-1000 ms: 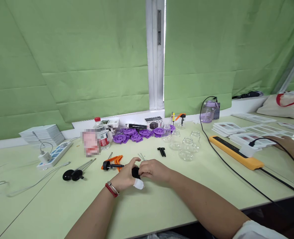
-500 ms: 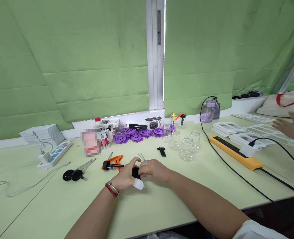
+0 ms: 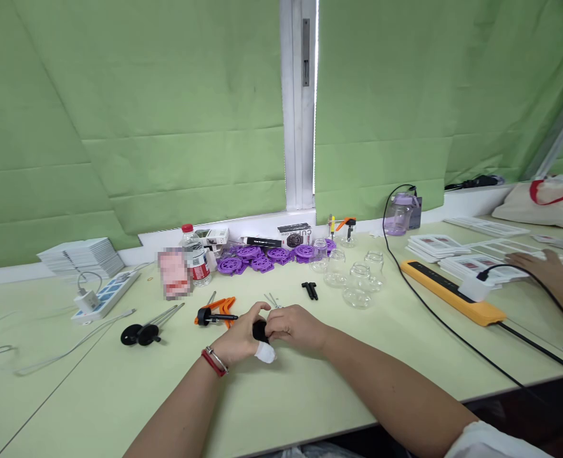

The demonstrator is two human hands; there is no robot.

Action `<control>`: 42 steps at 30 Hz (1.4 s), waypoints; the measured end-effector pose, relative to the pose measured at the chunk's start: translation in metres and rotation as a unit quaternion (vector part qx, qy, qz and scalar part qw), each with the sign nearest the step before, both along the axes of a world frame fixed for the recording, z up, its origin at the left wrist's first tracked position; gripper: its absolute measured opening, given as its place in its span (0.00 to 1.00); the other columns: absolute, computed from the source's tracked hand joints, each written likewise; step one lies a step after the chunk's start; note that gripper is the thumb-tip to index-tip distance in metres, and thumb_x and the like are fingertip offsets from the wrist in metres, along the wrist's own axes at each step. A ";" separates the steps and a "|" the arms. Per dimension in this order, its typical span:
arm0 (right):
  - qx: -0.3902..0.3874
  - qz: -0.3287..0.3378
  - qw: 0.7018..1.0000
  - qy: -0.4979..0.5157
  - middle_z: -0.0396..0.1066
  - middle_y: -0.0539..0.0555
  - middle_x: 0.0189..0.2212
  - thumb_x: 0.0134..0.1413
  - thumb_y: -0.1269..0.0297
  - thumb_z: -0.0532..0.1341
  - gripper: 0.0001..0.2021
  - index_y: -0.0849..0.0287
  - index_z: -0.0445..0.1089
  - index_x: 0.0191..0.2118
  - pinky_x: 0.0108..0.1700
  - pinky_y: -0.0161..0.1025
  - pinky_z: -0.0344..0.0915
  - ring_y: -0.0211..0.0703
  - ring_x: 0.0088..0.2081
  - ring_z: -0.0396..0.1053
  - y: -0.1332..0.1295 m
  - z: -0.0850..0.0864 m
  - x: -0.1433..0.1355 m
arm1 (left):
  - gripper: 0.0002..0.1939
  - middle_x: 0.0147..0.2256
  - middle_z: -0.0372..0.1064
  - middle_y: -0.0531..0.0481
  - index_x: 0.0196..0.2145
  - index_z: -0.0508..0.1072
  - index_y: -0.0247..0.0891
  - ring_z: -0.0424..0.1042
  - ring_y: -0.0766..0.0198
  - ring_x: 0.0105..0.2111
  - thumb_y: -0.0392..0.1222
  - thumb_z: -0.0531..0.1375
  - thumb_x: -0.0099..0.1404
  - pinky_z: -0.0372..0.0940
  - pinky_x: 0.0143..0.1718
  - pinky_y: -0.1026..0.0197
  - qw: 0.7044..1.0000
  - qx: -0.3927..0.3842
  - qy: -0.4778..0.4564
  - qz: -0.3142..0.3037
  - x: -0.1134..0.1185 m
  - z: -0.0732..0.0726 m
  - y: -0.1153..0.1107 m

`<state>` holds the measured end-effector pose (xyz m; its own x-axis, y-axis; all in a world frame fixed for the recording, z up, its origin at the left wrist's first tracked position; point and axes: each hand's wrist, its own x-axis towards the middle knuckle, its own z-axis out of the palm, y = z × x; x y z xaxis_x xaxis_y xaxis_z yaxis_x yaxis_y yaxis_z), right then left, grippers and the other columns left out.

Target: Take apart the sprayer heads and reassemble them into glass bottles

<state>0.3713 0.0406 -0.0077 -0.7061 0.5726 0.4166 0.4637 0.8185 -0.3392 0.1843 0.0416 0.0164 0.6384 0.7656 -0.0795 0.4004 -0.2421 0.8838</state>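
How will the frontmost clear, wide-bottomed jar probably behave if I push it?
The clear, wide-bottomed jar will likely slide before tipping: its base is wider than its neck. Its smooth, shiny wall may feel slippery. Probably stiff too, given its even outline.

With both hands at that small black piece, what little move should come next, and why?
I'd suggest a slight adjustment by the right hand while the left hand steadies the black piece. The left hand curls around it and the right hand's bent fingers are at its side, though exactly what they grip is hidden.
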 end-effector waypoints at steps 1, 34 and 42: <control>0.002 -0.001 1.000 -0.001 0.73 0.50 0.33 0.56 0.67 0.57 0.07 0.56 0.73 0.35 0.38 0.31 0.60 0.37 0.36 0.69 0.000 0.000 0.000 | 0.44 0.32 0.66 0.55 0.53 0.52 0.41 0.64 0.64 0.31 0.33 0.67 0.40 0.59 0.31 0.63 1.000 0.002 0.001 -0.001 0.000 0.000 0.000; 0.114 0.025 0.993 0.028 0.73 0.49 0.26 0.57 0.67 0.56 0.09 0.57 0.71 0.29 0.33 0.32 0.61 0.35 0.28 0.68 0.006 -0.011 -0.002 | 0.42 0.32 0.64 0.57 0.51 0.53 0.42 0.61 0.66 0.29 0.33 0.67 0.40 0.56 0.29 0.65 1.000 -0.020 -0.011 -0.012 -0.002 -0.001 0.001; 0.112 0.030 0.993 0.030 0.73 0.49 0.27 0.56 0.69 0.55 0.09 0.57 0.72 0.30 0.31 0.31 0.60 0.35 0.29 0.68 0.005 -0.009 0.000 | 0.40 0.32 0.64 0.57 0.50 0.54 0.41 0.60 0.66 0.29 0.32 0.66 0.40 0.56 0.29 0.65 1.000 -0.011 0.002 -0.009 -0.001 0.002 0.000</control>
